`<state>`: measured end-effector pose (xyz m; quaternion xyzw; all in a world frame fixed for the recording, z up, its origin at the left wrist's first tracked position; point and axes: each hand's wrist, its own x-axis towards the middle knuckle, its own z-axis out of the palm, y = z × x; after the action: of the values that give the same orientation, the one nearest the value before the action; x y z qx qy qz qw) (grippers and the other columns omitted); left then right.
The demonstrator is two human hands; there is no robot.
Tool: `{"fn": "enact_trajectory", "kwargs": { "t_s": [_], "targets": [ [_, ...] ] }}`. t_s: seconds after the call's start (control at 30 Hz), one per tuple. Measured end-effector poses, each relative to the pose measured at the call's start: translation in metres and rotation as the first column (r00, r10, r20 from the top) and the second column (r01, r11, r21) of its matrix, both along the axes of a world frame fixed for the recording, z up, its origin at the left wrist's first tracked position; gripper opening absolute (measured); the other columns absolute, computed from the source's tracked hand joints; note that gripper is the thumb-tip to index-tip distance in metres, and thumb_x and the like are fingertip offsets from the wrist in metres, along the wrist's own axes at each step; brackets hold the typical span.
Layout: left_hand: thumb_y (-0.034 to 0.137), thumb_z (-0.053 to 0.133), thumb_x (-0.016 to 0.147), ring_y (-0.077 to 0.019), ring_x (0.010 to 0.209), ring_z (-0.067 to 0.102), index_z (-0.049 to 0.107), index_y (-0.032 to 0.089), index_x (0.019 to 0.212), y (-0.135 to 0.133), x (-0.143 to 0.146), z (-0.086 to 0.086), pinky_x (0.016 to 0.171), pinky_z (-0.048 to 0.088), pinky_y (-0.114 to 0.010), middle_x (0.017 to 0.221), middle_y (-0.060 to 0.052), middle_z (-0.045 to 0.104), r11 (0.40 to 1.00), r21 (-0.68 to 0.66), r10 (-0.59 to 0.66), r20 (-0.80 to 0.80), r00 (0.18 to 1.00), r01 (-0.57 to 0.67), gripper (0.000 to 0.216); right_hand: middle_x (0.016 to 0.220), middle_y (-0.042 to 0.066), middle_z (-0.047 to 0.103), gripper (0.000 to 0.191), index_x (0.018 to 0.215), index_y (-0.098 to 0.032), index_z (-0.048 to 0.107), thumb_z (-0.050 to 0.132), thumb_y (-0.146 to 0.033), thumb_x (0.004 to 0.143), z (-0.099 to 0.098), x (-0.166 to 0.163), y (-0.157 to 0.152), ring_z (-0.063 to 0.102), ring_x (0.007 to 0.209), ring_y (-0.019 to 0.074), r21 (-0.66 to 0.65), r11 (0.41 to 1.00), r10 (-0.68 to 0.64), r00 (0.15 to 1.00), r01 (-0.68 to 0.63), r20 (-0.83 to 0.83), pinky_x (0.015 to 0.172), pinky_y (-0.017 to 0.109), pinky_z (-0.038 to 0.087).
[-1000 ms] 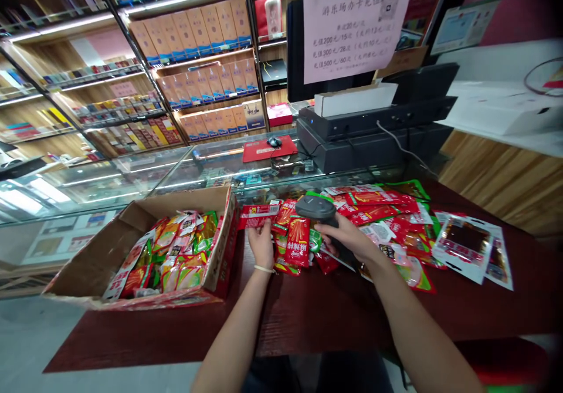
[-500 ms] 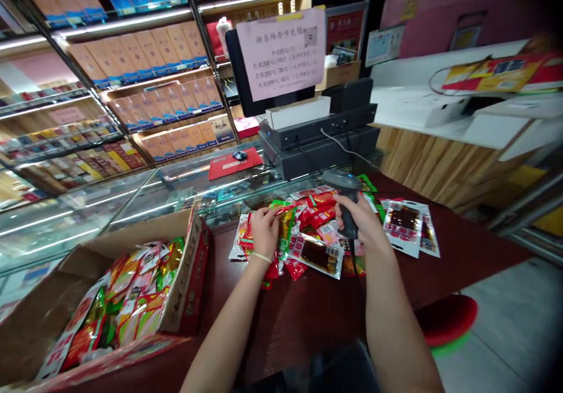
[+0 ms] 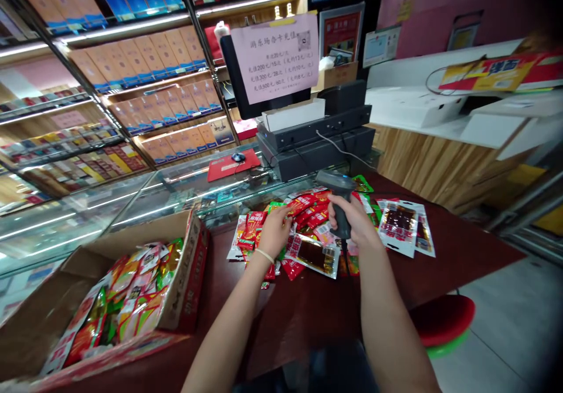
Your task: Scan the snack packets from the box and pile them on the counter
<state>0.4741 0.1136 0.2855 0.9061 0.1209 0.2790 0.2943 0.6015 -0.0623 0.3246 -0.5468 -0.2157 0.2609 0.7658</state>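
My right hand (image 3: 352, 220) is wrapped around the grip of a dark handheld barcode scanner (image 3: 338, 205), whose head points left over a pile of snack packets. At the left end of a red snack packet (image 3: 302, 204), my left hand (image 3: 275, 231) has its fingers closed on the edge; the fingertips are partly hidden. Beneath both hands lie more red and green packets. A white packet with a dark window (image 3: 313, 255) rests at the front of the pile. Two similar white packets (image 3: 399, 226) overlap to the right of the scanner.
An open cardboard box (image 3: 187, 275) full of snack packets stands at left on the dark red table (image 3: 303, 322). Behind are a glass counter (image 3: 176, 196), a mouse (image 3: 238, 157) on a red pad, and a monitor with a paper sign (image 3: 277, 58). A red stool (image 3: 446, 319) stands right.
My left hand has moved slightly right and toward the scanner. The red packet at its fingers, seen nearly edge-on before, now shows its printed face. The scanner stays in my right hand, shifted slightly left.
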Motion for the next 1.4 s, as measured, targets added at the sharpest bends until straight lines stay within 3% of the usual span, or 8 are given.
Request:
{"fn": "enact_trajectory", "kwargs": {
  "t_s": [0.17,0.33,0.57,0.73,0.97,1.17,1.3,1.4],
  "targets": [
    [0.023,0.059,0.087,-0.0245,0.102,0.066,0.071,0.024,0.107,0.006,-0.055,0.043,0.097,0.048,-0.038,0.107,-0.007,0.072,0.980,-0.166,0.130,0.127,0.983,-0.109,0.024,0.049,-0.005,0.050,0.034,0.062,-0.021,0.050,0.069,-0.044,0.079,0.010,-0.022,0.016,0.045,0.036,0.0089,-0.001,0.989,0.151,0.988,-0.151,-0.034,0.034,0.022,0.037],
    [0.029,0.051,0.093,-0.0197,0.103,0.065,0.067,0.023,0.111,0.017,-0.135,0.073,0.094,0.049,-0.033,0.110,-0.005,0.072,0.979,-0.033,0.204,0.110,0.973,-0.201,0.025,0.052,-0.004,0.052,0.034,0.064,-0.019,0.052,0.070,-0.043,0.080,0.025,-0.061,0.038,0.046,0.036,0.0090,-0.031,0.953,0.301,0.954,-0.301,-0.004,0.034,0.022,0.037],
    [0.028,0.051,0.091,-0.0193,0.098,0.067,0.069,0.023,0.109,0.055,-0.241,0.079,0.090,0.052,-0.031,0.110,-0.004,0.072,0.915,0.032,0.403,-0.005,0.915,-0.403,0.026,0.049,-0.004,0.050,0.037,0.061,-0.018,0.053,0.068,-0.045,0.082,0.034,-0.119,0.078,0.046,0.036,0.0083,-0.105,0.861,0.503,0.864,-0.497,0.030,0.036,0.020,0.037],
    [0.029,0.052,0.089,-0.0196,0.096,0.068,0.069,0.021,0.109,0.101,-0.287,0.067,0.089,0.051,-0.031,0.105,-0.005,0.073,0.873,0.004,0.486,-0.104,0.868,-0.489,0.027,0.048,-0.004,0.051,0.038,0.060,-0.018,0.054,0.071,-0.046,0.078,0.033,-0.159,0.107,0.046,0.034,0.0086,-0.138,0.819,0.565,0.825,-0.556,0.028,0.034,0.021,0.037],
    [0.033,0.061,0.080,-0.0183,0.079,0.069,0.070,0.017,0.107,0.163,-0.280,0.051,0.074,0.052,-0.026,0.092,-0.007,0.075,0.866,-0.115,0.405,-0.407,0.819,-0.486,0.032,0.048,-0.005,0.051,0.037,0.060,-0.019,0.052,0.073,-0.044,0.077,0.030,-0.189,0.127,0.046,0.032,0.0084,-0.128,0.785,0.613,0.790,-0.606,0.016,0.034,0.021,0.039],
    [0.045,0.073,0.066,-0.0251,0.062,0.066,0.067,0.013,0.061,0.188,-0.247,0.034,0.067,0.053,-0.034,0.059,-0.011,0.066,0.848,-0.019,0.307,-0.796,0.521,-0.530,0.033,0.049,-0.005,0.052,0.038,0.062,-0.019,0.052,0.073,-0.047,0.077,0.029,-0.194,0.128,0.047,0.033,0.0083,-0.165,0.801,0.586,0.810,-0.576,0.018,0.034,0.021,0.039],
    [0.038,0.079,0.059,-0.0255,0.064,0.066,0.062,0.016,0.053,0.188,-0.239,0.013,0.068,0.054,-0.035,0.054,-0.010,0.064,0.824,-0.098,0.267,-0.801,0.535,-0.558,0.029,0.051,-0.006,0.053,0.037,0.070,-0.020,0.051,0.075,-0.048,0.074,0.030,-0.193,0.123,0.047,0.034,0.0084,-0.182,0.819,0.554,0.833,-0.545,-0.002,0.033,0.020,0.038],
    [0.029,0.079,0.058,-0.0247,0.066,0.066,0.062,0.016,0.056,0.193,-0.246,0.012,0.068,0.054,-0.033,0.055,-0.008,0.064,0.795,-0.171,0.272,-0.758,0.593,-0.583,0.022,0.050,-0.007,0.053,0.037,0.076,-0.021,0.050,0.075,-0.048,0.073,0.030,-0.191,0.121,0.047,0.034,0.0089,-0.188,0.832,0.529,0.848,-0.522,-0.016,0.032,0.020,0.037]
  ]
}}
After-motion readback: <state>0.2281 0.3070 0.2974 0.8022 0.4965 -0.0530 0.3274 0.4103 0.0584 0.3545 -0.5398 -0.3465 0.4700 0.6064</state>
